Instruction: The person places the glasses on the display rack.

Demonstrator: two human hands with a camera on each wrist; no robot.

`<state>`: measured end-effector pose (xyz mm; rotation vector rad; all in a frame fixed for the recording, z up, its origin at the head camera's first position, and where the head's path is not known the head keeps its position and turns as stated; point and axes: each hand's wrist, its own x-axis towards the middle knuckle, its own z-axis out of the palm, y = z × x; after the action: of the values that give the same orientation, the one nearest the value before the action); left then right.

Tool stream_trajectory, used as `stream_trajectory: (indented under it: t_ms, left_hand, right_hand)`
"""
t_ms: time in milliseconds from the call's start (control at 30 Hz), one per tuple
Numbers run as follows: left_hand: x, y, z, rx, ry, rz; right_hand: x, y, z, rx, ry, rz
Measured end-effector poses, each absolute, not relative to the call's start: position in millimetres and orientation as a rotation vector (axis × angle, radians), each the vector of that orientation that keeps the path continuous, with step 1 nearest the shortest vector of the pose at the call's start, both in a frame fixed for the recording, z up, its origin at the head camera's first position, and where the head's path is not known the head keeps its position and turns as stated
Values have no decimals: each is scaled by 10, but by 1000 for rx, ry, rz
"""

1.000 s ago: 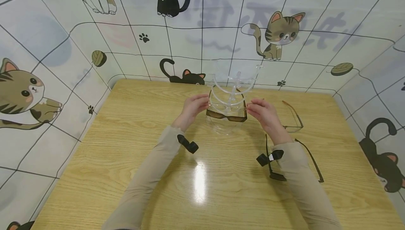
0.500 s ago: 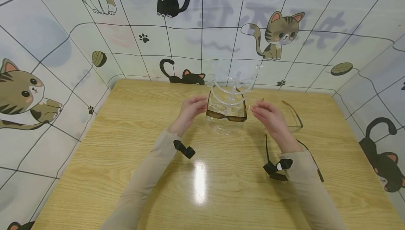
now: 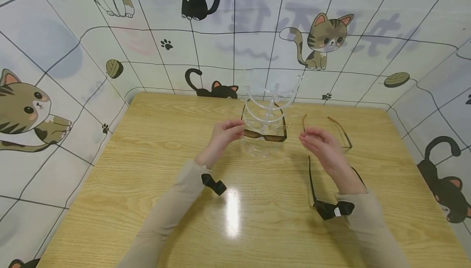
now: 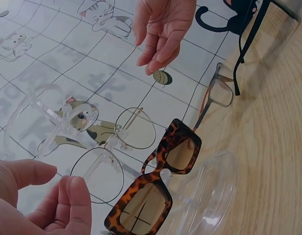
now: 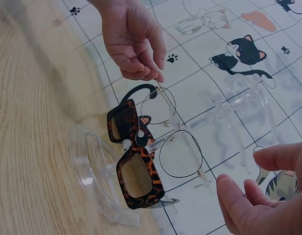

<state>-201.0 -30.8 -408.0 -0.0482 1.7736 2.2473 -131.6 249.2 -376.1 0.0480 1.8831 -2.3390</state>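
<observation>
A clear display stand [image 3: 270, 114] with curved arms rises at the back of the table. Tortoiseshell sunglasses [image 5: 137, 176] sit low on it, temples pointing back. Just above them rest round glasses [image 4: 99, 174] with thin wire rims. My left hand [image 3: 222, 139] is at the stand's left side, fingertips close to the left ends of both pairs. In the left wrist view, its thumb and fingers are slightly apart with nothing between them. To the right of the stand, my right hand [image 3: 327, 153] hovers with relaxed, bent fingers, holding nothing.
Glasses with brown temples [image 3: 340, 128] lie on the wooden table [image 3: 165, 137] behind my right hand. Black-framed glasses [image 3: 311, 178] lie nearer, partly hidden by my right wrist. A cat-patterned sheet [image 3: 147, 47] stands behind and beside the table.
My right hand has let go of the round glasses' right end and moved right and nearer to me. My left hand has shifted slightly nearer. Both pairs remain on the stand.
</observation>
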Motion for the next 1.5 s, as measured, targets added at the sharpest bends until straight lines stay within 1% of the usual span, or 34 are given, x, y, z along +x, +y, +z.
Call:
stream_trajectory:
  t_ms: [400,833,1167,1500]
  left_hand:
    - [-1841,-122,-4080,113,1821,2169]
    - [-1696,110,-4108,209,1828,2067]
    - [-1625,270,-4111,281,1758,2080]
    - [-1550,444,-4132,329,1734,2031]
  right_hand:
    - [-1050,2658,-3756,-75,1857,-2407]
    - [-838,2872,-3774,-143,1805,-2483]
    - [-683,3012,-3778,-89,1808,-2507]
    - [-572,3135,-3818,-122,1816,-2516]
